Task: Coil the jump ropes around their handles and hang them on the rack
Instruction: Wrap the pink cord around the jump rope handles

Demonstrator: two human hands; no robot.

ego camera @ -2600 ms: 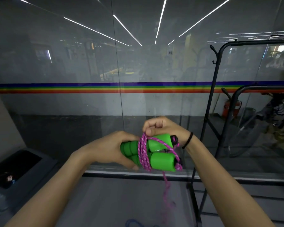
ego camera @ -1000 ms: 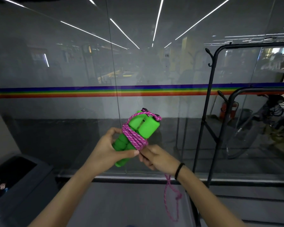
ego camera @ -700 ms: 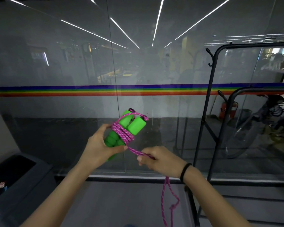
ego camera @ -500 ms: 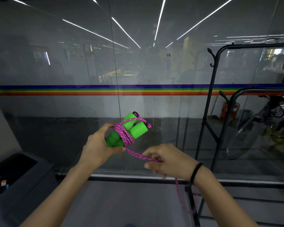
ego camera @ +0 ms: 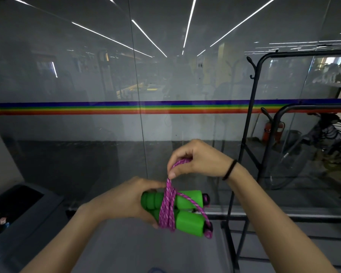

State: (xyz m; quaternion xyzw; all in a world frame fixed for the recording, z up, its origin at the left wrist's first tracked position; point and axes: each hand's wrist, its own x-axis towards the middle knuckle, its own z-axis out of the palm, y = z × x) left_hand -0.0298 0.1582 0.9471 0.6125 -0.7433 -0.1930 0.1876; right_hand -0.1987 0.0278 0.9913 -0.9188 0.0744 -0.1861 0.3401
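Observation:
Two green foam handles (ego camera: 187,211) of a jump rope lie side by side, pointing right, with pink rope (ego camera: 166,207) wound around their middle. My left hand (ego camera: 126,201) grips the handles at their left end. My right hand (ego camera: 197,160) is above them, pinching the end loop of the pink rope and holding it taut upward. A black metal rack (ego camera: 252,119) with hooks at its top corner stands to the right, apart from my hands.
A glass wall with a rainbow stripe (ego camera: 106,108) is right in front. A dark grey bin (ego camera: 18,209) sits low on the left. Behind the glass on the right are a bicycle (ego camera: 313,152) and a red extinguisher (ego camera: 268,131). A bit of blue rope (ego camera: 156,270) lies on the floor below.
The handles have swung from tilted upright to lying level and lower. My right hand went from below them to above, carrying the rope over; the hanging tail is gone.

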